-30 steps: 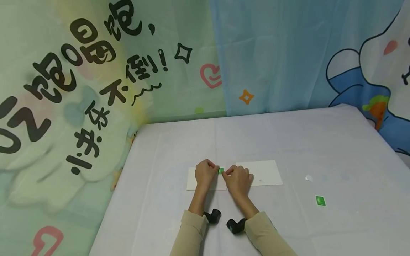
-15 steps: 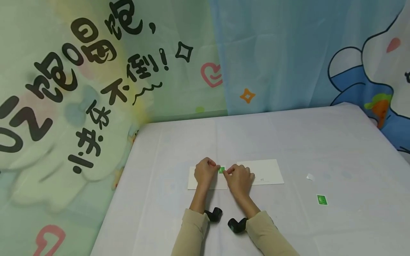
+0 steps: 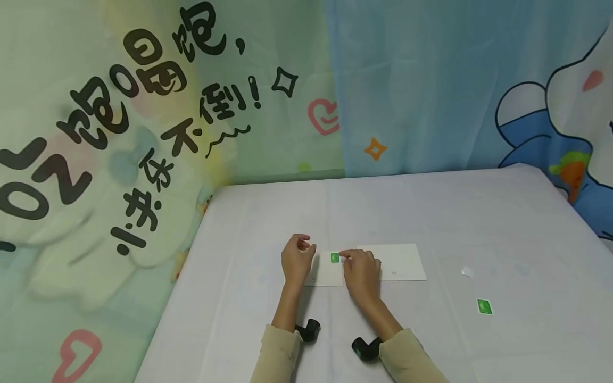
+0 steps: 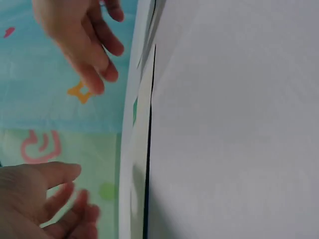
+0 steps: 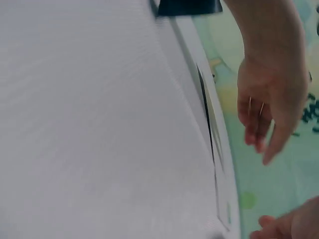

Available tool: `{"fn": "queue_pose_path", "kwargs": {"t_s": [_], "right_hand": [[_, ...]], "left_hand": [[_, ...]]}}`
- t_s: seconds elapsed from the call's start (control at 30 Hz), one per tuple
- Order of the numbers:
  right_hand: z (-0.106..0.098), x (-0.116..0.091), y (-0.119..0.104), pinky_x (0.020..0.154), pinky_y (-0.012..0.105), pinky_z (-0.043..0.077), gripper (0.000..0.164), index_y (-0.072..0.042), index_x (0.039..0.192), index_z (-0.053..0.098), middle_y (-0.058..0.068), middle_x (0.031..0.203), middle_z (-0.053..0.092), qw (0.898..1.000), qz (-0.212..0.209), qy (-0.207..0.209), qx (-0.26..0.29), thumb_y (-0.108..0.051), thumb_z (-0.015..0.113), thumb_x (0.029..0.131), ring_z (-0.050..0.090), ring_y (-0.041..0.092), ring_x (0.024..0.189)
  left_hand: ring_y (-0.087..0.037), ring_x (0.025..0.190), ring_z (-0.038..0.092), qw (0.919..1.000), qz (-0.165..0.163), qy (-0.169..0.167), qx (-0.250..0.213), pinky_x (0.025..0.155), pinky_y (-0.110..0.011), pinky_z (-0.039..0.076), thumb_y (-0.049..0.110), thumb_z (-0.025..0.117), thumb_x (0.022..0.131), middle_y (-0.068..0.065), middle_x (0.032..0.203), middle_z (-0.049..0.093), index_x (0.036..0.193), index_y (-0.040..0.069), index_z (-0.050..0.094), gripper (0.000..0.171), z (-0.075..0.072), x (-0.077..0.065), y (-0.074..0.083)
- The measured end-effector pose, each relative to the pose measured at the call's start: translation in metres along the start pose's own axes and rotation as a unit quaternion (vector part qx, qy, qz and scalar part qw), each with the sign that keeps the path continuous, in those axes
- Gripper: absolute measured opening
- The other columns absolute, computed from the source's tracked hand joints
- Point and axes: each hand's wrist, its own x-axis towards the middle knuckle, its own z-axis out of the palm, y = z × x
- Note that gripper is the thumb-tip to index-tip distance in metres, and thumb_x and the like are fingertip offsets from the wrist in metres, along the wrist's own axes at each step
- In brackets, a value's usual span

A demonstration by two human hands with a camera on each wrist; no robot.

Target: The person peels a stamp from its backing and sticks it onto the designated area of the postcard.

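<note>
Between the two hands lies a thin white rectangle (image 3: 326, 275) that looks like an envelope, with a small green stamp-like sticker (image 3: 334, 257) at its upper right. My left hand (image 3: 298, 261) hovers over the left part of this rectangle, fingers loosely bent, holding nothing; in the left wrist view the left hand (image 4: 50, 201) is clear of the paper. Close beside the sticker's right edge are the fingertips of my right hand (image 3: 362, 274). In the left wrist view the right hand (image 4: 82, 42) is raised above the paper, its fingers relaxed and nothing between them.
A second white rectangle (image 3: 404, 263) with a small mark lies to the right, partly behind the right hand. Farther right on the white-covered table (image 3: 268, 213) are another green sticker (image 3: 485, 307) and a small pale scrap (image 3: 466, 272). Printed curtains (image 3: 407, 96) stand behind.
My left hand has let go of the green sticker's edge and moved left. The right fingers have loosened and lifted beside it. The sticker stays on the white rectangle.
</note>
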Motion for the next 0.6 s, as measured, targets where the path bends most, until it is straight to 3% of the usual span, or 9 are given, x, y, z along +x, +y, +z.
{"fn": "queue_pose_path", "kwargs": {"t_s": [0.07, 0.2, 0.3, 0.43, 0.6], "right_hand": [[-0.005, -0.004, -0.003, 0.082, 0.045, 0.036, 0.019, -0.004, 0.098, 0.07, 0.011, 0.1, 0.067, 0.999, -0.035, -0.025, -0.018, -0.002, 0.065, 0.08, 0.057, 0.029, 0.095], [-0.011, -0.013, -0.007, 0.098, 0.054, 0.026, 0.036, -0.001, 0.116, 0.062, 0.013, 0.121, 0.059, 0.989, -0.083, -0.102, -0.069, -0.017, 0.067, 0.084, 0.047, 0.032, 0.119], [-0.011, -0.017, -0.008, 0.102, 0.059, 0.017, 0.045, -0.003, 0.124, 0.057, 0.012, 0.128, 0.053, 0.981, -0.103, -0.135, -0.098, -0.029, 0.064, 0.087, 0.037, 0.034, 0.127], [-0.009, -0.018, -0.007, 0.101, 0.062, 0.013, 0.046, -0.007, 0.125, 0.057, 0.012, 0.129, 0.052, 0.976, -0.103, -0.151, -0.116, -0.036, 0.059, 0.089, 0.033, 0.034, 0.13], [-0.005, -0.018, -0.006, 0.101, 0.063, 0.01, 0.045, -0.008, 0.125, 0.058, 0.014, 0.13, 0.051, 0.973, -0.092, -0.169, -0.13, -0.037, 0.057, 0.091, 0.032, 0.035, 0.13]], "left_hand": [[-0.028, 0.098, 0.056, 0.9985, 0.023, -0.012, 0.048, 0.083, -0.04, 0.045, 0.014, 0.072, 0.08, -0.01, 0.102, 0.062, 0.11, 0.003, 0.06, 0.034, -0.009, -0.002, -0.007], [-0.041, 0.127, 0.032, 0.9874, 0.035, -0.056, 0.144, 0.097, -0.056, 0.031, 0.024, 0.068, 0.084, -0.02, 0.134, 0.043, 0.13, 0.0, 0.047, 0.056, -0.019, -0.008, -0.025], [-0.045, 0.133, 0.016, 0.9791, 0.019, -0.096, 0.179, 0.102, -0.058, 0.02, 0.031, 0.062, 0.088, -0.024, 0.144, 0.028, 0.137, -0.003, 0.036, 0.065, -0.022, -0.012, -0.036], [-0.042, 0.136, 0.005, 0.9705, -0.004, -0.143, 0.194, 0.107, -0.053, 0.009, 0.038, 0.054, 0.091, -0.023, 0.148, 0.015, 0.142, -0.003, 0.026, 0.071, -0.02, -0.014, -0.045], [-0.04, 0.137, 0.002, 0.9666, -0.014, -0.157, 0.202, 0.108, -0.05, 0.006, 0.038, 0.054, 0.091, -0.022, 0.15, 0.012, 0.142, -0.002, 0.026, 0.07, -0.02, -0.016, -0.047]]}}
